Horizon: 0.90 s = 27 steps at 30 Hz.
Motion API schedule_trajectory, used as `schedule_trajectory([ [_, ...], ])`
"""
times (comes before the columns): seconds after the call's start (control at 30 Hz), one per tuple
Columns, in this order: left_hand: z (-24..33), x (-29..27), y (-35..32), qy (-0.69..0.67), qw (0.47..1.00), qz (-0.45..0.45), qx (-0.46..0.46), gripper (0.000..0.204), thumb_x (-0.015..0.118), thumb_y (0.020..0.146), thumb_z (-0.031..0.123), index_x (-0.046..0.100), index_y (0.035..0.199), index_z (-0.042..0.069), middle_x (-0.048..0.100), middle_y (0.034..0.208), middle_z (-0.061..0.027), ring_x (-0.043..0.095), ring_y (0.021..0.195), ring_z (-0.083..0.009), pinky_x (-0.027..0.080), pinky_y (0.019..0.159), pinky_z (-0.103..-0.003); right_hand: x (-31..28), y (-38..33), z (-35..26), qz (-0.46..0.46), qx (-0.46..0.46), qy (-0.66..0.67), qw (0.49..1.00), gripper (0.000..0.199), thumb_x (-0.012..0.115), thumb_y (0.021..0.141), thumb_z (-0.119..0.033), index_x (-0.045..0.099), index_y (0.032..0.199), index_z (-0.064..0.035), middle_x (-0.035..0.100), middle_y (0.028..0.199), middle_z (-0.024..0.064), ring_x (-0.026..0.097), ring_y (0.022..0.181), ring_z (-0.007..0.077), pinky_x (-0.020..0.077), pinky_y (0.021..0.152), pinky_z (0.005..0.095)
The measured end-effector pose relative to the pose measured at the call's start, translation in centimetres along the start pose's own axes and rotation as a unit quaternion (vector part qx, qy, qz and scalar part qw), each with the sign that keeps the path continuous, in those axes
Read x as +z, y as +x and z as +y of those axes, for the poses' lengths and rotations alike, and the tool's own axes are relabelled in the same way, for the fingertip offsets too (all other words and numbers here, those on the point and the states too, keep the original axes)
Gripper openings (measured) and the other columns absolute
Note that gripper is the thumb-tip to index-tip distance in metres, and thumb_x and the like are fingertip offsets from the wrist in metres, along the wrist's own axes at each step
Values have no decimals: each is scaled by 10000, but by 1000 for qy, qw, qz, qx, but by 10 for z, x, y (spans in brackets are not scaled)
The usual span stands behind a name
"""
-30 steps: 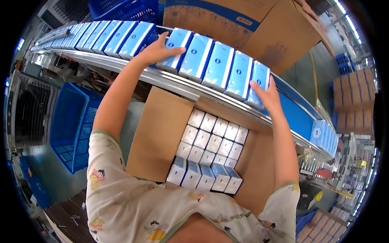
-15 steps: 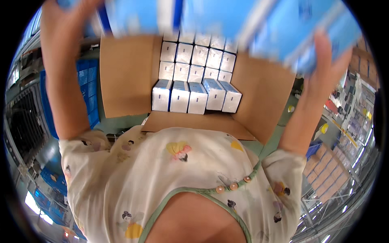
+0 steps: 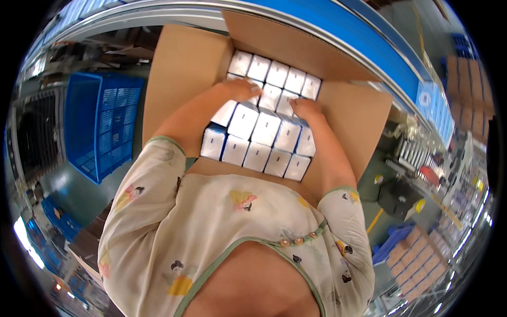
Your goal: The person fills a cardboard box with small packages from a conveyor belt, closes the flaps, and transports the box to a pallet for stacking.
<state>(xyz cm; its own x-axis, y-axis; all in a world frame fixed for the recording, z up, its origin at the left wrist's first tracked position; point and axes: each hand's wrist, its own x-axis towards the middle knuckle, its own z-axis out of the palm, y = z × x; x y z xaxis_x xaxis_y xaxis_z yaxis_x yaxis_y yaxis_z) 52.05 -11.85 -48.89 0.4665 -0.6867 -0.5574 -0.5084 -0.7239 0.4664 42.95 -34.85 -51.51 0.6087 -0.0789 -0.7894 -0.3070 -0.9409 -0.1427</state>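
Note:
An open brown carton [image 3: 180,79] stands in front of me, its flaps spread outward. Inside it, several rows of blue-and-white plastic-wrapped packs [image 3: 243,121] sit tightly with their white ends up. My left hand [image 3: 243,90] rests on packs toward the left side, fingers stretched over their tops. Across from it, my right hand [image 3: 306,109] touches packs near the right wall, its fingers loosely apart and partly hidden. Neither hand lifts a pack. In the nearest row, the leftmost pack [image 3: 213,144] shows some of its blue side.
Beyond the carton runs a blue conveyor belt [image 3: 338,26] with a metal rail. More blue packs [image 3: 434,108] lie at its right. A blue plastic crate [image 3: 100,124] stands on the left. Stacked brown cartons [image 3: 417,259] and a dark box [image 3: 400,198] are at the right.
Both hands came down from above the carton, where they held a row of blue packs. Those packs are out of my hands, and the carton holds more packs in its nearer part.

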Motion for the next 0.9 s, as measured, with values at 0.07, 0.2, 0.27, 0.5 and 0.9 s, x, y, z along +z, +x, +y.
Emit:
schedule_trajectory([
  [0.07, -55, 67, 28, -270, 926, -225, 140, 608, 249, 885, 536, 429, 1247, 82, 502, 1190, -121, 459, 1066, -196, 365, 902, -347, 11, -7, -13, -107, -87, 220, 966, 662, 310, 849, -570, 396, 1274, -69, 323, 1354, 91, 247, 1270, 215, 137, 1050, 325],
  [0.2, -4, -32, -41, -175, 974, -147, 0, 649, 249, 884, 538, 464, 1202, 14, 427, 1270, -149, 404, 1153, -269, 276, 985, -365, 46, -5, 11, -127, -105, 218, 962, 548, 312, 878, -463, 475, 1205, -53, 461, 1229, 176, 412, 1167, 283, 279, 984, 296],
  [0.27, -25, -111, -73, -341, 937, -5, 78, 559, 305, 875, 469, 503, 1148, 23, 490, 1165, -131, 462, 1058, -233, 327, 932, -350, 22, -29, 4, -66, -84, 103, 989, 504, 357, 861, -463, 528, 1152, -88, 515, 1146, 195, 488, 1073, 314, 361, 913, 329],
  [0.5, -260, -331, -156, 67, 704, 637, -307, 398, 409, 858, 381, 589, 1034, 72, 562, 1027, -188, 537, 942, -338, 431, 806, -418, -92, -117, -61, -28, -222, 384, 896, 288, 534, 834, -154, 546, 1090, -25, 601, 1009, 98, 555, 930, 166, 424, 809, 275],
  [0.9, -113, -304, -61, -254, 932, 251, -66, 923, 536, 660, 669, 306, 1303, 47, 464, 1171, -251, 538, 979, -331, 487, 726, -404, -246, -38, -55, 391, -190, 450, 781, 542, 669, 741, -309, 484, 1087, 64, 582, 924, 124, 561, 793, 143, 444, 700, 254],
])
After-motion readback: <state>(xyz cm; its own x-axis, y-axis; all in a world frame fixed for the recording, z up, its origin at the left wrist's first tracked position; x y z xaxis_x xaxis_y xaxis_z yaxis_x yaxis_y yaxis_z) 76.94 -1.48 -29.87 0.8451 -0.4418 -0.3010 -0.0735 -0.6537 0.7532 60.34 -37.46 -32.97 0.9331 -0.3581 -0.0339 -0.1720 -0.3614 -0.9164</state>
